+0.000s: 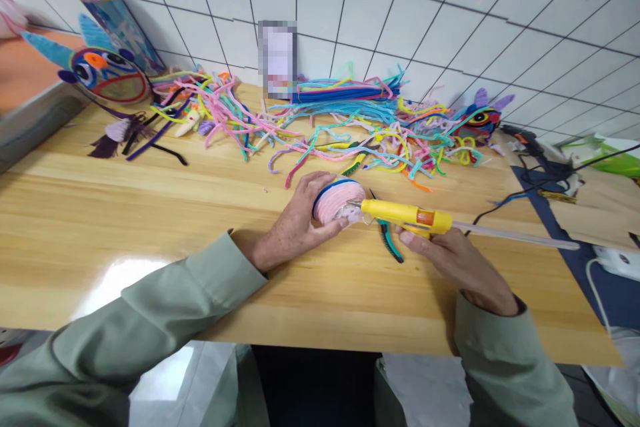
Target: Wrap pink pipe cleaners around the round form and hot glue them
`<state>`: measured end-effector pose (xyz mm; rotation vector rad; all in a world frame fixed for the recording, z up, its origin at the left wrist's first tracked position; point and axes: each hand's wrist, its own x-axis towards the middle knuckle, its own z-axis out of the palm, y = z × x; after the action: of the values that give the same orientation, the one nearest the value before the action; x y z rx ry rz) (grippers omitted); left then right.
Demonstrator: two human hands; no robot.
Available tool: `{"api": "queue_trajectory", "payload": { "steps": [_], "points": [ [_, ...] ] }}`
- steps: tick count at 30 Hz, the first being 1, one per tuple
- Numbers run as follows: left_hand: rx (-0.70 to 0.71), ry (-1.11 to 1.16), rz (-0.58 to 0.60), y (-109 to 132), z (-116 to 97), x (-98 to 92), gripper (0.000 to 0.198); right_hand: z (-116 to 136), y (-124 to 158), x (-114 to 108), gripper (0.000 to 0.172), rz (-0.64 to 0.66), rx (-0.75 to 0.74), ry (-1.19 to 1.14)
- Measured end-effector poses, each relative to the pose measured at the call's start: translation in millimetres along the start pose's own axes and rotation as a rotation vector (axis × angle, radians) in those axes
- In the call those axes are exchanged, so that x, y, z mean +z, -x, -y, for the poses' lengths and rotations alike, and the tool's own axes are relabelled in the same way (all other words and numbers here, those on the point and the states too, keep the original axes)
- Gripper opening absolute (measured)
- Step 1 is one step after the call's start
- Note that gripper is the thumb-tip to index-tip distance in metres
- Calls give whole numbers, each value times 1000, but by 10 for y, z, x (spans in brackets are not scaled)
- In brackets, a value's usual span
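My left hand (305, 217) is wrapped round a round pink coil of pipe cleaner (334, 202) with a blue band along its rim, tilted above the table. A whitish patch shows on the coil's lower face, near my left thumb. In my right hand (445, 250) is a yellow glue gun (407, 215), its metal nozzle pointing left against or just over that patch; I cannot tell whether it touches. A clear glue stick (515, 235) juts from the gun's back end. Beneath the nozzle lie pliers with teal and black handles (390, 240).
Loose pipe cleaners (320, 137) spread along the tiled wall, with a blue bundle (345, 93) and a phone (278, 60) behind. A finished-looking animal mask (110, 73) leans by a can (117, 23) at left. Black cables (537, 170) and a power strip (617, 260) are at right.
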<state>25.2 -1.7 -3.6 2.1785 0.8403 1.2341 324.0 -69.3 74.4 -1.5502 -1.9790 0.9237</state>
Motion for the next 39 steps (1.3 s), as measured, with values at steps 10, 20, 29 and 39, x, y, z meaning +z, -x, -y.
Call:
{"api": "queue_trajectory", "payload": {
  "steps": [10, 20, 29, 39],
  "points": [
    [-11, 4, 4, 6, 2, 3, 69, -21, 19, -8, 43, -10, 56, -36],
    [-10, 17, -5, 8, 7, 11, 69, 0, 11, -6, 42, 4, 50, 3],
    [-31, 5, 7, 13, 2, 7, 70, -61, 28, 3, 40, -11, 48, -47],
    [-16, 13, 7, 9, 4, 7, 69, -61, -11, 0, 47, 29, 19, -51]
  ]
}}
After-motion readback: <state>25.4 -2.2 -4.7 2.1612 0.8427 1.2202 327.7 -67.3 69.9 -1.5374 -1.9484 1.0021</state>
